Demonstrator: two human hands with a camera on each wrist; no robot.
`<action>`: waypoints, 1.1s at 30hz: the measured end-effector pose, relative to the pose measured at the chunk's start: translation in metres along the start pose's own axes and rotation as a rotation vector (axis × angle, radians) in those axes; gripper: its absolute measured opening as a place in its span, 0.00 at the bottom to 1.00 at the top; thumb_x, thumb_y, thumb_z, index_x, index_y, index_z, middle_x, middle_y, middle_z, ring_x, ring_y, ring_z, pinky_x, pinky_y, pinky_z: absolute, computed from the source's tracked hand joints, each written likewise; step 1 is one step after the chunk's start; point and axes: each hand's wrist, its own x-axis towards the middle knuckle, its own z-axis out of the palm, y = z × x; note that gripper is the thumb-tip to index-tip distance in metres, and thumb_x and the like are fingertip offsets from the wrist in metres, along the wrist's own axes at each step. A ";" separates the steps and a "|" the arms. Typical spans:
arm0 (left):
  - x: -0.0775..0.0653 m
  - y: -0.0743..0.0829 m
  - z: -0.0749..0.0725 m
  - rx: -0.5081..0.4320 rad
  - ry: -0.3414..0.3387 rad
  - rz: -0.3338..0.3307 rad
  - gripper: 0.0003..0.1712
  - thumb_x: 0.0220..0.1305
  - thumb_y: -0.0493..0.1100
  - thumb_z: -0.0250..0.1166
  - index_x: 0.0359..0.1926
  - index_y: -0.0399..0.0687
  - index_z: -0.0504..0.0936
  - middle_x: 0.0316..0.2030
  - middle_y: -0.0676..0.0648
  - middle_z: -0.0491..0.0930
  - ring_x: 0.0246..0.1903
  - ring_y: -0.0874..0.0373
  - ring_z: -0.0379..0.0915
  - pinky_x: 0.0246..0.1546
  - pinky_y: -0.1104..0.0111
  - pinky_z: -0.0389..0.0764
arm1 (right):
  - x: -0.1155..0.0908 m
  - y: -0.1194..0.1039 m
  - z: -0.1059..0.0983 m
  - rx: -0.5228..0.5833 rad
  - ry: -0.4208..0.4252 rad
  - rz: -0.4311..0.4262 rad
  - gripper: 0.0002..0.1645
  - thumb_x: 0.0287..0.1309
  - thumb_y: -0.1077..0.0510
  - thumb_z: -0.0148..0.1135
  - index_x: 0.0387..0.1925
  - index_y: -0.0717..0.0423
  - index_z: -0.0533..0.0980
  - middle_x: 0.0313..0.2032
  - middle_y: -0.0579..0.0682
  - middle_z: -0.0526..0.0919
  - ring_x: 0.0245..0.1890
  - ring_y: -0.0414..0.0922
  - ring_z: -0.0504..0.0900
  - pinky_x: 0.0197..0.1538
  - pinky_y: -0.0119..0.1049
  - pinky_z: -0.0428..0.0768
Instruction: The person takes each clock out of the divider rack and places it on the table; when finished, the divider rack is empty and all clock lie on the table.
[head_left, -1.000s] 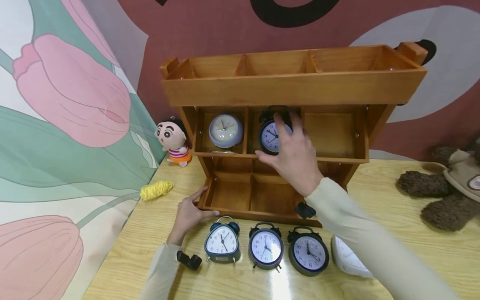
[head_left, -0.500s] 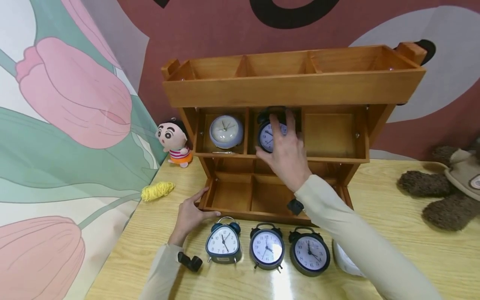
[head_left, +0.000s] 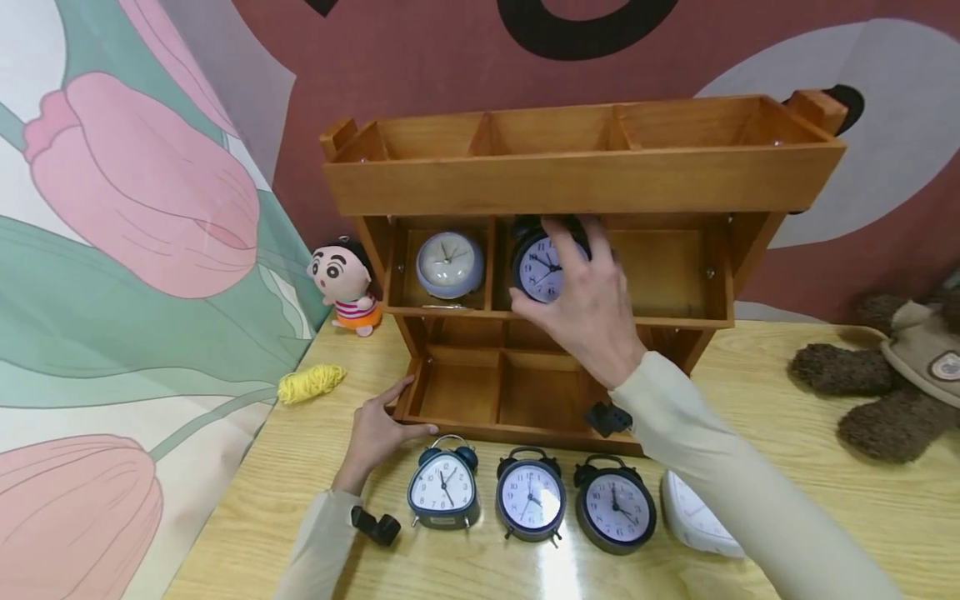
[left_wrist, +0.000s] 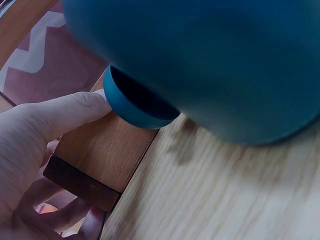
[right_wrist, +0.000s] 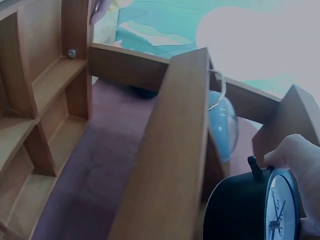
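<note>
In the head view my right hand (head_left: pixel 588 308) grips a round black alarm clock (head_left: pixel 538 268) at the middle compartment of the wooden shelf's centre tier. Its white face looks outward, partly covered by my fingers; its top is hidden under the upper tier. The right wrist view shows my thumb (right_wrist: pixel 295 152) by a small foot of this black clock (right_wrist: pixel 240 205). My left hand (head_left: pixel 378 432) holds the bottom tier's left front corner. In the left wrist view its thumb (left_wrist: pixel 75 110) lies along the wooden front (left_wrist: pixel 107 150), with the other fingers bent round the end.
A pale blue round clock (head_left: pixel 450 265) sits in the centre tier's left compartment. In front of the shelf stand a triangular clock (head_left: pixel 444 487), two round black clocks and a white clock (head_left: pixel 697 512). Yellow yarn (head_left: pixel 311 383), a doll (head_left: pixel 347 287) and a brown plush toy (head_left: pixel 892 379) flank it.
My right hand first shifted left and inward, then came back right with the black clock, whose face now shows larger and whose handle has gone behind the upper tier. My left hand stays put.
</note>
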 end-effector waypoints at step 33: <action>-0.002 -0.001 -0.002 -0.006 -0.016 -0.007 0.53 0.36 0.59 0.82 0.67 0.56 0.71 0.67 0.38 0.68 0.64 0.40 0.67 0.60 0.46 0.71 | -0.074 0.020 -0.104 -0.087 -0.064 0.024 0.51 0.31 0.50 0.81 0.62 0.52 0.71 0.64 0.64 0.66 0.49 0.63 0.76 0.35 0.60 0.81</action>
